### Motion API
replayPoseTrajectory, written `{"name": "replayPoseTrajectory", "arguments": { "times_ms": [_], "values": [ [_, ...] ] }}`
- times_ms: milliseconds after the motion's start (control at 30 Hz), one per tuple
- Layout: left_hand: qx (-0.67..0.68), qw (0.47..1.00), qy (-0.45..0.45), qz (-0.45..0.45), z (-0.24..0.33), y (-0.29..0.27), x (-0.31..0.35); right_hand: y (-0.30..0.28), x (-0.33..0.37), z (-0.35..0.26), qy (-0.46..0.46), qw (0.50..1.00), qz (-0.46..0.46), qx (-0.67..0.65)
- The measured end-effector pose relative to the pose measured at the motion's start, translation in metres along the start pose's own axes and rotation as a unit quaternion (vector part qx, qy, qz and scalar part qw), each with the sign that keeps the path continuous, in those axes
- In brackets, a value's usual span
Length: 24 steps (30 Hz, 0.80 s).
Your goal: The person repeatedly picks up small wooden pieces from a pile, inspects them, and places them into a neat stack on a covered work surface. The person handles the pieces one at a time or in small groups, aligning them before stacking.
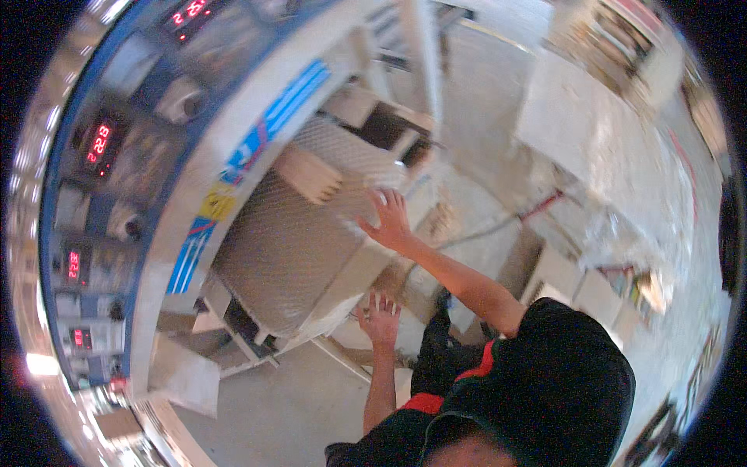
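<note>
Poised with left hand (pixel 380 321) and right hand (pixel 392 224) splayed, seemingly empty, unclear whether touching, at a bulky grid-patterned brown block (pixel 284 245): probably heavy, firm, best gripped under opposite edges.

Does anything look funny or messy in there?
Maybe: one toothed wooden block seems to lie by itself on the brown patterned stack, breaking up its even surface, so it looks odd. Nothing is clearly spilled or broken, but the picture is blurry.

A finely patterned brown surface (pixel 288 241) spreads left of centre. On its far half lies a notch-ended wooden piece (pixel 310 176).
</note>
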<state>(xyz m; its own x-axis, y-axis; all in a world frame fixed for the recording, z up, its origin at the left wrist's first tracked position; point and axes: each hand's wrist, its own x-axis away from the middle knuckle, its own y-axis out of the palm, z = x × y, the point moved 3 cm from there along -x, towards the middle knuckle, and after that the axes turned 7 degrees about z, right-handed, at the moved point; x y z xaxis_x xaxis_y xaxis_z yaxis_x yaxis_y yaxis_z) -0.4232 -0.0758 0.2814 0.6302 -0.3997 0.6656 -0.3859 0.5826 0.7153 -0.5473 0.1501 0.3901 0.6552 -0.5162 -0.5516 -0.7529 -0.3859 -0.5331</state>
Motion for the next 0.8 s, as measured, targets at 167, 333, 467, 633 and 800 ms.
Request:
{"name": "replayPoseTrajectory", "arguments": {
  "times_ms": [167,333,467,633,800],
  "values": [
    [-0.272,0.947,-0.173,0.002,-0.119,0.056,-0.053,-0.213,0.238,0.173,0.225,0.964,-0.114,0.082],
    [-0.604,0.755,-0.243,-0.077,-0.25,0.04,-0.039,-0.44,0.469,0.24,0.491,0.826,0.101,0.257],
    [-0.817,0.494,-0.199,-0.223,-0.376,-0.018,-0.033,-0.515,0.629,0.234,0.615,0.696,0.196,0.315],
    [-0.875,0.239,-0.159,-0.39,-0.548,-0.172,-0.09,-0.451,0.848,0.29,0.688,0.686,0.06,0.23],
    [-0.915,0.238,-0.119,-0.302,-0.704,-0.317,-0.191,-0.424,0.95,0.451,0.629,0.738,0.062,0.237]
  ]
}}
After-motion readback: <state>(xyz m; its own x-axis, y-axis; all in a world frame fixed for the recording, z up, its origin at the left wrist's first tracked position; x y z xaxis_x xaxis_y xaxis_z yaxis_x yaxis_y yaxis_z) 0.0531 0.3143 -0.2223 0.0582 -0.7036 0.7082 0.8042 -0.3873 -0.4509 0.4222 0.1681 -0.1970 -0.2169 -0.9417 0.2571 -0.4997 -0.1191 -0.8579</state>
